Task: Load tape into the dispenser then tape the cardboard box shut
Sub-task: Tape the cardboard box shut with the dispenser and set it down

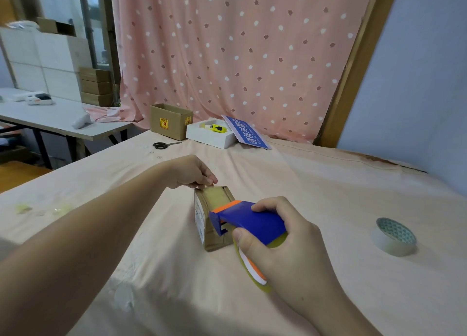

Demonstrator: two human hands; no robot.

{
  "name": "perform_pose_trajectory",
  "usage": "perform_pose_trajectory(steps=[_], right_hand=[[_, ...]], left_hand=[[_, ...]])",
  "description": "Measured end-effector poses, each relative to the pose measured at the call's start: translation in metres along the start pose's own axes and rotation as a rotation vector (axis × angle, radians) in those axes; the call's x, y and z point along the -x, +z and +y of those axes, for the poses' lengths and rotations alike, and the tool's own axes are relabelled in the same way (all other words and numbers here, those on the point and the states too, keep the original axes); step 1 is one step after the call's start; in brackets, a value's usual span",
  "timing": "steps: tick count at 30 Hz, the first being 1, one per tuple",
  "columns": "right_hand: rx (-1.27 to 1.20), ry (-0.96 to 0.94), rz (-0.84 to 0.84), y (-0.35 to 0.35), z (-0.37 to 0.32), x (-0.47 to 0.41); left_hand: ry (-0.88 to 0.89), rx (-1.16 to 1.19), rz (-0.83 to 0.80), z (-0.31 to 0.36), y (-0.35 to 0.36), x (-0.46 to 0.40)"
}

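A small brown cardboard box [211, 210] with a white label on its left side lies on the pink-covered table [328, 196]. My left hand [192, 171] pinches the box's far top edge, fingers closed on it. My right hand [285, 244] grips a blue tape dispenser [252, 220] with an orange front edge. A yellowish tape roll [255, 277] sits in the dispenser. The dispenser's front end rests on the near half of the box top, and a clear tape strip runs along the top toward my left hand.
A spare white tape roll [394, 236] lies at the right. At the table's far edge stand an open cardboard box [170, 121], a white tray [212, 136] holding a yellow item, a blue sign [249, 133] and black scissors [164, 145]. A grey side table [58, 121] stands at the left.
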State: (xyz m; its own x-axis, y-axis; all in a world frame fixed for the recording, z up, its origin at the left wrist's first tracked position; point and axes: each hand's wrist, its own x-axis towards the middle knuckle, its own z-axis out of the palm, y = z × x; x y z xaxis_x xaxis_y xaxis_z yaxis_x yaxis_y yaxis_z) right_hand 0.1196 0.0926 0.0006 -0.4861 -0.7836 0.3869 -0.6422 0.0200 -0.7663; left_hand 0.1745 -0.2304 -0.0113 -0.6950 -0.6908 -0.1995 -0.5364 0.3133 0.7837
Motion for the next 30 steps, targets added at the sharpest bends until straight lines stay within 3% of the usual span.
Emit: perform_pose_trajectory(steps=[11, 15, 18, 20, 22, 27, 30], right_hand=[[-0.064, 0.04, -0.005, 0.0, 0.007, -0.001], [-0.086, 0.036, -0.009, -0.002, 0.009, -0.003], [-0.09, 0.029, -0.01, -0.003, 0.01, -0.002], [-0.084, 0.026, -0.007, -0.003, 0.01, -0.003], [-0.079, 0.018, -0.001, -0.003, 0.011, -0.003], [-0.062, -0.005, 0.013, 0.0, 0.012, -0.004], [-0.058, -0.012, 0.018, 0.002, 0.014, -0.005]], left_hand=[[-0.138, 0.397, -0.122, -0.023, 0.011, 0.003], [-0.118, 0.18, -0.062, -0.027, 0.016, 0.01], [-0.091, 0.225, 0.004, -0.028, 0.02, 0.019], [-0.032, 0.276, 0.162, -0.022, 0.02, 0.022], [0.086, 0.177, 0.287, -0.011, 0.02, 0.025], [0.165, -0.297, 0.064, 0.007, 0.05, 0.051], [0.146, -0.334, 0.122, 0.002, 0.057, 0.052]])
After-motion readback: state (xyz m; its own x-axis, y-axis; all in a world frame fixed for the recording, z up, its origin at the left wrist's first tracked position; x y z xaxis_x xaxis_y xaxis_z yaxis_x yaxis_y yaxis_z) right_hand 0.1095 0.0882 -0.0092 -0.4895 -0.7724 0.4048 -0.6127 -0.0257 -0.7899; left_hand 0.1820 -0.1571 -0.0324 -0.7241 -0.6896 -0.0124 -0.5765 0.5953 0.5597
